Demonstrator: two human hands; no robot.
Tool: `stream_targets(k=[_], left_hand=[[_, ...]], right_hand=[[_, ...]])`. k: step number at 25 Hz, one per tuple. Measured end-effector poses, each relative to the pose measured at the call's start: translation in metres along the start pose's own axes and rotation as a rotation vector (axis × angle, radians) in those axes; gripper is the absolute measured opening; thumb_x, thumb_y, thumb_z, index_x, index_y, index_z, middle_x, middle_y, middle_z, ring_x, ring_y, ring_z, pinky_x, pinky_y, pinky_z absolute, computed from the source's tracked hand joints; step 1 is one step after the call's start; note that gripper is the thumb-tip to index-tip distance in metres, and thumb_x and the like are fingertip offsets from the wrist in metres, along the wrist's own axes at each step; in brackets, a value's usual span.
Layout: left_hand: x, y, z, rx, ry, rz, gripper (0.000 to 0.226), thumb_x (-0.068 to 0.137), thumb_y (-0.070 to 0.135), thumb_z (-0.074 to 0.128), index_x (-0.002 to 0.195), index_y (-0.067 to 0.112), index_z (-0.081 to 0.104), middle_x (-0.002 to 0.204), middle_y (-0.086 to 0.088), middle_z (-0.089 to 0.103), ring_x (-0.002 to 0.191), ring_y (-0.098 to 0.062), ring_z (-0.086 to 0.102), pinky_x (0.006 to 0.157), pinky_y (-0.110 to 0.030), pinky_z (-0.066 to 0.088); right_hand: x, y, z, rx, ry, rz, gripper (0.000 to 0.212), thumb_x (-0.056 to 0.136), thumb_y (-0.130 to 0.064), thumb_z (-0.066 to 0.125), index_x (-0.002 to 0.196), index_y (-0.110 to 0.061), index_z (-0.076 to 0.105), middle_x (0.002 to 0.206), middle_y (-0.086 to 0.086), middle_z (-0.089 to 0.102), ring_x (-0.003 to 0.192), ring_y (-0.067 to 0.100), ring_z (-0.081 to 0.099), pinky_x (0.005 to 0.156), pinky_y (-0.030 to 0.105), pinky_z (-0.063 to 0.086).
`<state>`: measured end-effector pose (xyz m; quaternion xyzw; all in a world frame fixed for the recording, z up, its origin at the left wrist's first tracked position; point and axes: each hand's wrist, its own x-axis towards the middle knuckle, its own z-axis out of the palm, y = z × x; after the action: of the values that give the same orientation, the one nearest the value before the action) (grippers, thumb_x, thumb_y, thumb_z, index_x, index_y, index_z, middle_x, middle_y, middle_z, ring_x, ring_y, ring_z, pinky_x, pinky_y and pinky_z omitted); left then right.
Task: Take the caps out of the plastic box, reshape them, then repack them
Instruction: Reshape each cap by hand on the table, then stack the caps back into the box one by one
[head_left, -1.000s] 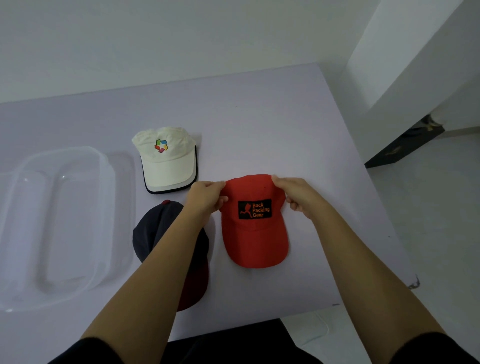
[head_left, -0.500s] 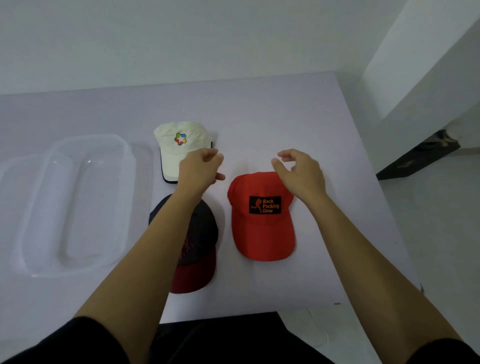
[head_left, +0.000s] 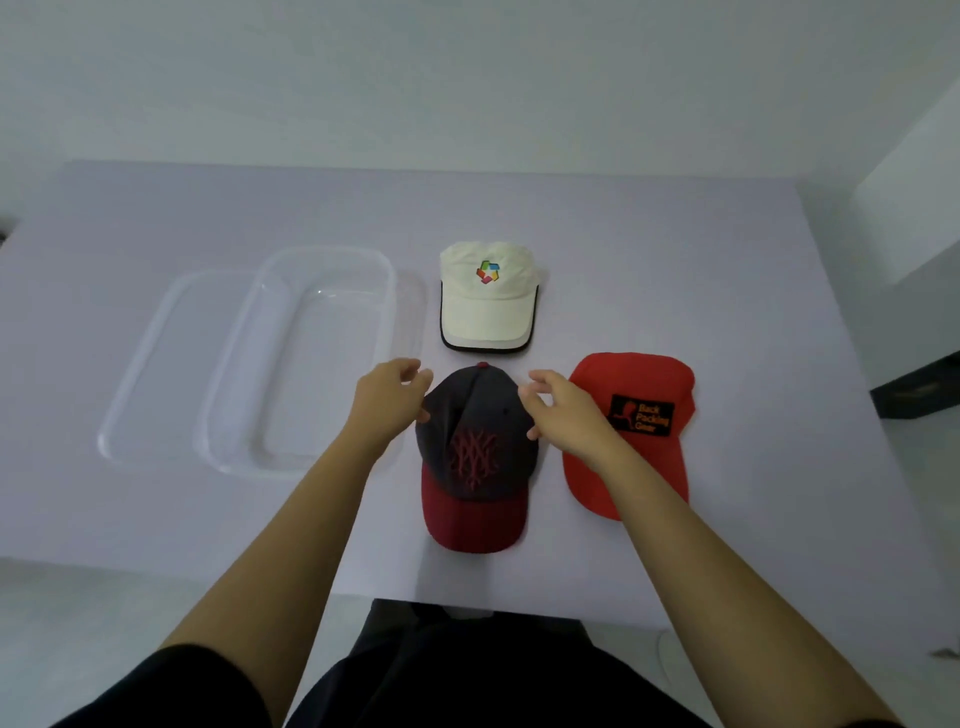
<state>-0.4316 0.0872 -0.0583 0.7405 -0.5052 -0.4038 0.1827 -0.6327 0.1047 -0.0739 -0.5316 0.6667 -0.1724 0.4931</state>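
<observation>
Three caps lie on the pale table. A dark cap with a maroon brim sits nearest me, in the middle. My left hand is at the left side of its crown and my right hand at the right side, fingers curled and touching the fabric. A red cap with a black patch lies to the right, partly behind my right forearm. A cream cap with a coloured logo rests farther back. The clear plastic box stands empty at the left.
The clear box lid lies under or beside the box on its left. The table's near edge runs just below the dark cap. A white wall stands behind the table, and a dark object sits on the floor at the right.
Both hands let go of the red cap and moved left to the dark cap's crown. My view turned left, so the box and caps sit farther right in view.
</observation>
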Motion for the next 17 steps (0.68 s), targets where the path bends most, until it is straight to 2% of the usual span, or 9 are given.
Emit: stream_targets(k=[2, 4, 6, 8, 10, 12, 14, 17], left_hand=[[0.007, -0.016, 0.002, -0.123, -0.134, -0.121, 0.027, 0.097, 0.031, 0.044, 0.113, 0.013, 0.057, 0.106, -0.007, 0.059, 0.058, -0.011, 0.061, 0.06, -0.025, 0.045], [0.014, -0.027, 0.007, -0.285, -0.253, -0.197, 0.027, 0.098, 0.03, 0.043, 0.105, 0.008, 0.058, 0.084, -0.007, 0.053, 0.049, -0.007, 0.054, 0.046, -0.019, 0.035], [0.017, -0.031, 0.013, -0.354, -0.287, -0.195, 0.027, 0.099, 0.027, 0.044, 0.105, 0.005, 0.058, 0.075, -0.005, 0.05, 0.041, -0.002, 0.051, 0.044, -0.018, 0.031], [0.02, -0.034, 0.016, -0.366, -0.274, -0.175, 0.025, 0.099, 0.025, 0.044, 0.102, 0.004, 0.056, 0.069, -0.006, 0.052, 0.038, -0.001, 0.051, 0.046, -0.02, 0.032], [0.022, -0.035, 0.018, -0.318, -0.224, -0.155, 0.025, 0.099, 0.027, 0.043, 0.097, 0.006, 0.056, 0.061, -0.005, 0.054, 0.039, -0.004, 0.05, 0.048, -0.022, 0.035], [0.024, -0.036, 0.018, -0.274, -0.175, -0.122, 0.026, 0.098, 0.03, 0.044, 0.095, 0.009, 0.057, 0.061, -0.004, 0.056, 0.044, -0.008, 0.051, 0.052, -0.025, 0.041], [0.022, -0.036, 0.016, -0.243, -0.165, -0.106, 0.026, 0.095, 0.037, 0.047, 0.097, 0.013, 0.057, 0.073, -0.001, 0.059, 0.054, -0.012, 0.058, 0.058, -0.027, 0.047], [0.017, -0.039, 0.016, -0.112, -0.215, -0.081, 0.042, 0.085, 0.055, 0.054, 0.107, 0.019, 0.054, 0.098, 0.003, 0.057, 0.088, -0.018, 0.06, 0.073, -0.03, 0.049]], right_hand=[[0.009, 0.003, 0.014, 0.149, -0.074, 0.19, 0.051, 0.097, -0.038, 0.04, 0.141, -0.012, 0.035, 0.133, 0.003, 0.049, 0.065, 0.008, 0.061, 0.054, 0.019, 0.045], [0.016, 0.009, 0.027, 0.313, -0.063, 0.291, 0.044, 0.098, -0.037, 0.041, 0.133, -0.011, 0.044, 0.117, 0.002, 0.055, 0.063, 0.007, 0.058, 0.047, 0.016, 0.043], [0.019, 0.015, 0.035, 0.399, 0.0, 0.313, 0.033, 0.098, -0.032, 0.044, 0.121, -0.011, 0.053, 0.095, 0.002, 0.058, 0.061, 0.007, 0.054, 0.049, 0.017, 0.044], [0.023, 0.018, 0.042, 0.457, 0.066, 0.314, 0.024, 0.097, -0.028, 0.047, 0.106, -0.009, 0.059, 0.077, 0.003, 0.052, 0.059, 0.009, 0.047, 0.054, 0.022, 0.042], [0.026, 0.02, 0.045, 0.455, 0.112, 0.32, 0.02, 0.096, -0.028, 0.048, 0.096, -0.012, 0.06, 0.08, 0.005, 0.052, 0.067, 0.015, 0.047, 0.062, 0.031, 0.048], [0.029, 0.021, 0.045, 0.328, 0.171, 0.294, 0.021, 0.095, -0.032, 0.049, 0.099, -0.014, 0.059, 0.089, 0.005, 0.056, 0.078, 0.018, 0.051, 0.078, 0.039, 0.051], [0.027, 0.025, 0.045, 0.204, 0.218, 0.237, 0.024, 0.093, -0.036, 0.049, 0.098, -0.015, 0.058, 0.093, 0.003, 0.059, 0.085, 0.019, 0.054, 0.081, 0.038, 0.047], [0.021, 0.029, 0.049, 0.249, 0.148, 0.234, 0.031, 0.093, -0.044, 0.045, 0.107, -0.016, 0.052, 0.102, 0.001, 0.057, 0.095, 0.018, 0.054, 0.083, 0.035, 0.044]])
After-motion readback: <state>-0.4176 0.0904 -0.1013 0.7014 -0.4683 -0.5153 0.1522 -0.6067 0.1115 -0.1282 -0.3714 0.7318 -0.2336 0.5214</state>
